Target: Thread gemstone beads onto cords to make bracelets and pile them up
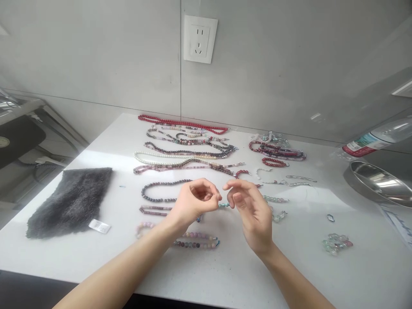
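Above the middle of the white table, my left hand [199, 199] pinches thumb and forefinger together. What sits between those fingertips, if anything, is too small to make out. Facing it a short gap away is my right hand [251, 210], its fingers loosely curved and apart, with nothing visible in them. Behind and under the hands lie strings of beads: a dark bead strand [157, 184], a brownish-purple strand [156, 210] and a pastel bead strand [196, 235]. Turquoise beads [224, 205] show between the hands, lower than the fingertips.
Farther back lie a red bead strand [183, 122], a white pearl strand [161, 156] and dark red strands [277, 150]. A grey furry cloth [71, 201] is at left. Clear green beads [336, 244], a metal bowl [380, 182] and a plastic bottle [373, 141] are at right.
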Demonstrator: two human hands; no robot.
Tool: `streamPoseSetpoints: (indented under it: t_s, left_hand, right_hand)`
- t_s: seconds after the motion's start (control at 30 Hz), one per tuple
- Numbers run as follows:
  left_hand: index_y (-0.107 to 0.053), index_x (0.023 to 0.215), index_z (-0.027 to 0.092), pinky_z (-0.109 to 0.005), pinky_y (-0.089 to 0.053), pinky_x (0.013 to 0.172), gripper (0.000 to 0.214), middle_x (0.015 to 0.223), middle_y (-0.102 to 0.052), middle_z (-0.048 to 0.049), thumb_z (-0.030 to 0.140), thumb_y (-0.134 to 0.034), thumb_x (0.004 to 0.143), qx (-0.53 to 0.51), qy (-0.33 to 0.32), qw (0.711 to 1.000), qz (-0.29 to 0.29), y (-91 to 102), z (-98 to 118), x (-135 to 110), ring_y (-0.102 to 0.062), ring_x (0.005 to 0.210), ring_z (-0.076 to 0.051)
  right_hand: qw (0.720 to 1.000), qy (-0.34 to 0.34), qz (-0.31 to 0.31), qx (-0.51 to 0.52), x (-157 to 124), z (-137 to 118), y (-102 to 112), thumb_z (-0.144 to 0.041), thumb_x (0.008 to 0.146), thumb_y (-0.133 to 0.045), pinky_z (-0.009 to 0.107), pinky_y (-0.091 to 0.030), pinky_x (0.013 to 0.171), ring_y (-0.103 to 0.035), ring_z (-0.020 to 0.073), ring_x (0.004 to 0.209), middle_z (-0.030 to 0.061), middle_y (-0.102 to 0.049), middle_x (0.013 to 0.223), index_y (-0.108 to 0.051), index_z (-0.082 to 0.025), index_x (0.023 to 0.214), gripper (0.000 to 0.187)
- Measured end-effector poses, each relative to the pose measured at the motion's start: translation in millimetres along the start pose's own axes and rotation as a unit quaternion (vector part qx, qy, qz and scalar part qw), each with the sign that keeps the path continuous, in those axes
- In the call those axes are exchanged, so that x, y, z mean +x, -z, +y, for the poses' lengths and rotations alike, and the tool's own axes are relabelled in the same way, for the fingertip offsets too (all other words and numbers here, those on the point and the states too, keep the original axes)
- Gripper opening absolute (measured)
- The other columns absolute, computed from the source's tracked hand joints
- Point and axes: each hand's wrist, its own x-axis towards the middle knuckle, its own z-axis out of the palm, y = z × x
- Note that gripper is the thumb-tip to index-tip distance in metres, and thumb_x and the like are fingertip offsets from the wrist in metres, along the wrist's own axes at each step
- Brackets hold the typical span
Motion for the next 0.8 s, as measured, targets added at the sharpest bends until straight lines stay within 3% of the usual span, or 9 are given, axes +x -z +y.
streamPoseSetpoints:
  t_s: [0.13, 0.23, 0.4, 0.63, 0.8]
  left_hand:
    - [-0.062, 0.07, 0.016, -0.022, -0.042, 0.061, 0.007, 0.074, -0.065, -0.0026, 0.015, -0.068, 0.072, -0.008, -0.011, 1.0, 0.013, 0.5, 2, -1, -0.053, 0.069, -0.011]
    - [-0.06, 0.069, 0.016, -0.023, -0.043, 0.062, 0.011, 0.075, -0.066, -0.0037, 0.017, -0.07, 0.072, -0.009, -0.016, 1.0, 0.016, 1.1, 2, -1, -0.055, 0.071, -0.012]
    - [-0.056, 0.075, 0.017, -0.022, -0.042, 0.061, 0.018, 0.072, -0.064, -0.0015, 0.021, -0.073, 0.073, -0.024, -0.014, 1.0, 0.007, 1.6, 3, -1, -0.053, 0.066, -0.01]
    - [-0.049, 0.083, 0.02, -0.021, -0.043, 0.064, 0.03, 0.073, -0.066, 0.0014, 0.023, -0.076, 0.073, -0.063, 0.0, 0.998, -0.009, -0.1, 8, -3, -0.054, 0.065, -0.009]
    - [-0.048, 0.075, 0.019, -0.02, -0.043, 0.059, 0.029, 0.073, -0.065, 0.0012, 0.023, -0.077, 0.071, -0.033, -0.036, 0.998, 0.044, -7.2, 7, -4, -0.055, 0.066, -0.009]
  right_hand:
    - [0.993, -0.104, -0.048, 0.037, 7, -4, 4, -0.025, 0.088, -0.066, 0.029, -0.054, 0.072, -0.063, 0.015, 0.078, 0.0044, -0.069, 0.096, -0.071, -0.023, 0.097, 0.011]
    - [0.989, -0.132, -0.039, 0.054, 10, -4, 5, -0.025, 0.079, -0.076, 0.032, -0.056, 0.077, -0.067, 0.0188, 0.083, 0.0044, -0.072, 0.091, -0.076, -0.023, 0.088, 0.01]
    - [0.981, -0.176, -0.034, 0.079, 12, -4, 6, -0.027, 0.074, -0.08, 0.03, -0.055, 0.071, -0.066, 0.0176, 0.075, 0.0037, -0.073, 0.079, -0.078, -0.022, 0.076, 0.006]
    - [0.975, -0.173, -0.092, 0.106, 13, -2, 11, -0.032, 0.078, -0.074, 0.026, -0.048, 0.063, -0.056, 0.0137, 0.069, 0.0018, -0.064, 0.071, -0.071, -0.018, 0.075, 0.014]
    - [0.981, -0.161, -0.08, 0.079, 11, -5, 10, -0.033, 0.082, -0.069, 0.027, -0.043, 0.059, -0.05, 0.0131, 0.065, 0.0011, -0.058, 0.069, -0.065, -0.018, 0.072, 0.018]
